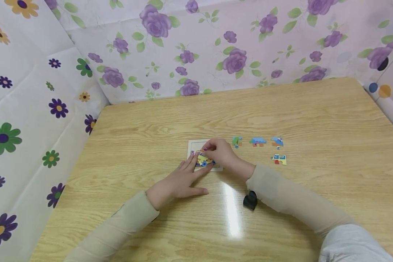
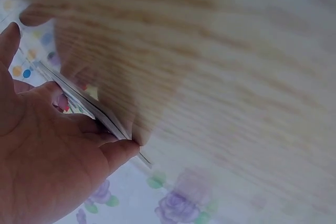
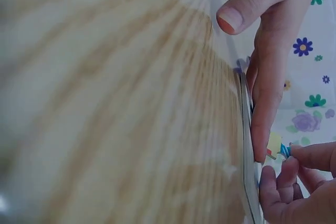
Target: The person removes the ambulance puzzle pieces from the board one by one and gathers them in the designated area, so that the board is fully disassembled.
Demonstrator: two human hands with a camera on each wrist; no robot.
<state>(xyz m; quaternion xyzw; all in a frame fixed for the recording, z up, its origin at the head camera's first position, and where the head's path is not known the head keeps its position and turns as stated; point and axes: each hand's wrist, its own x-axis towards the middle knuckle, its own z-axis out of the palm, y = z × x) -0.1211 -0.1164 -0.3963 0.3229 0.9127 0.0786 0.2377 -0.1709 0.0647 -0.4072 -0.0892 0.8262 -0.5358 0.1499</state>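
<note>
A jigsaw puzzle board [image 1: 190, 146] with a pale frame lies on the table, its assembled part showing yellow, blue and purple bits of a picture. My left hand [image 1: 180, 182] rests on its near left side, fingers stretched across the pieces and thumb out over the tabletop. From the right, my right hand [image 1: 224, 154] reaches over the board. Between its thumb and finger it pinches a jigsaw piece [image 3: 274, 144], yellow with blue and a little red, tilted up off the board in the right wrist view. Both hands cover much of the picture.
Right of the board, several loose jigsaw pieces lie on the wooden table [image 1: 144, 131]: a green one [image 1: 237, 141], two blue-and-orange ones [image 1: 258, 141], and below them one with windows [image 1: 279, 159]. A black device [image 1: 250, 201] hangs at the right wrist. Flowered sheets [image 1: 190, 54] stand behind.
</note>
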